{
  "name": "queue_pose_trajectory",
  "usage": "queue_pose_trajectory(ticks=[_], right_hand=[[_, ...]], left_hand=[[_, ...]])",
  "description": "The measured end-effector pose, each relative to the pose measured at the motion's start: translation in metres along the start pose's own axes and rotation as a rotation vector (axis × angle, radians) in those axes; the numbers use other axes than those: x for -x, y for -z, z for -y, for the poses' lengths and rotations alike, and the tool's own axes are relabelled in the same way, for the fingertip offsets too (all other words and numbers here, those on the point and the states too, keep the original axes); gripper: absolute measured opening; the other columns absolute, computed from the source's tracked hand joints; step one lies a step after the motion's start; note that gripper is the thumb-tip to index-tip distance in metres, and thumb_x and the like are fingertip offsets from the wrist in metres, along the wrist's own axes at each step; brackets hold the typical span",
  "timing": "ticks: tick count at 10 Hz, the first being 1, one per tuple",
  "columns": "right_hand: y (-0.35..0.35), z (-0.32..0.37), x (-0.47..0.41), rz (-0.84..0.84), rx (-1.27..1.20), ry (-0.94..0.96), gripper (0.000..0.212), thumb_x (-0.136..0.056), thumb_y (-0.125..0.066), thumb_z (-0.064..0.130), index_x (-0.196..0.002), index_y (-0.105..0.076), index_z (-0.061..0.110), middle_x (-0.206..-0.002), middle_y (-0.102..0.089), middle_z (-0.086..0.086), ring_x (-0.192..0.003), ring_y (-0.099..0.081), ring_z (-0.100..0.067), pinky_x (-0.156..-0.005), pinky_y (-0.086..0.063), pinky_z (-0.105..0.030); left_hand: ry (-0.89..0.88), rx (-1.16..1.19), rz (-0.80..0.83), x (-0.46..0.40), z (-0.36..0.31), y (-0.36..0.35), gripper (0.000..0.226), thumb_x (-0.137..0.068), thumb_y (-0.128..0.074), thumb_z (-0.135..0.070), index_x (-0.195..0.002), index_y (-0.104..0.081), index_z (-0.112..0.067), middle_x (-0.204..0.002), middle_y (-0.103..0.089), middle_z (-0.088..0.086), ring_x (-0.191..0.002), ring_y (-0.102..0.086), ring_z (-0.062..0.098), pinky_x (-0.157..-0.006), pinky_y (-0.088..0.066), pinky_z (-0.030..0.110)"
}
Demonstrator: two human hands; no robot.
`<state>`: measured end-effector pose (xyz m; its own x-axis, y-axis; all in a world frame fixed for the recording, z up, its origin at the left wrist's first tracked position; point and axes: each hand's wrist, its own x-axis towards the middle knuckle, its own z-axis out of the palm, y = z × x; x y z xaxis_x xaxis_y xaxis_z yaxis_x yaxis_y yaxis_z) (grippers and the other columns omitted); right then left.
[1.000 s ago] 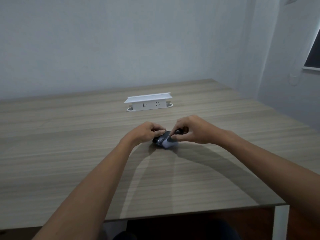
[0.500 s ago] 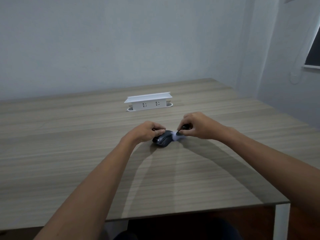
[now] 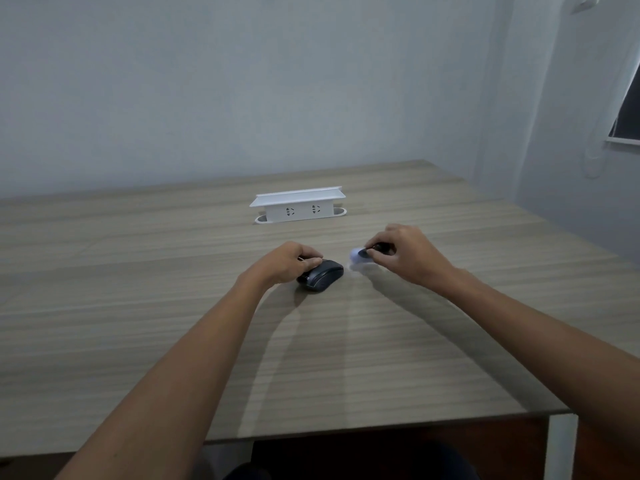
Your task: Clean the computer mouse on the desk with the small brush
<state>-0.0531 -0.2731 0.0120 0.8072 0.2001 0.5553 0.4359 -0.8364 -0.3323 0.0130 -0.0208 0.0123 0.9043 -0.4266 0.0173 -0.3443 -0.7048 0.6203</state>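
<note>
A dark grey computer mouse (image 3: 322,274) lies on the wooden desk (image 3: 173,306) near its middle. My left hand (image 3: 289,260) grips the mouse's left rear side, fingers curled over it. My right hand (image 3: 403,252) pinches a small brush (image 3: 361,255) with a dark handle and pale, blurred bristles. The brush hangs just right of the mouse, a short gap apart from it, bristles pointing left.
A white socket box (image 3: 297,205) with two outlets stands on the desk behind the hands. The desk's front edge and a white leg (image 3: 561,445) show at lower right. Walls close the back and right side.
My right hand has swept the brush off the mouse toward the right, leaving the mouse's top uncovered. My left hand has kept its hold on the mouse.
</note>
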Motion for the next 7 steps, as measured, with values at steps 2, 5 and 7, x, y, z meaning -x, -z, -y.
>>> queue_pose_trajectory(ticks=[2,5,7], right_hand=[[-0.016,-0.004,0.012,0.000,0.132,-0.084,0.023,-0.091,-0.065,0.027,-0.110,-0.076,0.017,-0.089,-0.060,-0.004,-0.077,-0.064,-0.025,-0.068,-0.054,-0.039],[-0.021,0.006,0.026,0.129,0.304,-0.025,0.031,-0.095,-0.054,0.044,-0.121,-0.069,0.034,-0.088,-0.046,0.003,-0.089,-0.058,-0.023,-0.064,-0.035,-0.028],[-0.007,-0.004,0.022,-0.004,0.099,-0.191,0.035,-0.098,-0.043,0.054,-0.115,-0.070,0.038,-0.093,-0.054,0.003,-0.079,-0.057,-0.015,-0.073,-0.048,-0.034]], left_hand=[[0.002,0.004,-0.020,0.001,0.002,0.000,0.029,-0.101,-0.055,-0.023,-0.126,-0.069,-0.015,-0.118,-0.070,0.001,-0.110,-0.062,0.018,-0.099,-0.045,0.029],[-0.122,-0.056,-0.058,0.007,0.014,-0.005,0.030,-0.104,-0.048,-0.027,-0.115,-0.073,-0.015,-0.107,-0.074,-0.003,-0.098,-0.064,0.014,-0.091,-0.046,0.032],[-0.116,-0.037,-0.339,0.013,0.043,-0.010,0.026,-0.105,-0.043,-0.027,-0.096,-0.065,-0.020,-0.109,-0.067,0.018,-0.108,-0.058,0.025,-0.099,-0.043,0.036]])
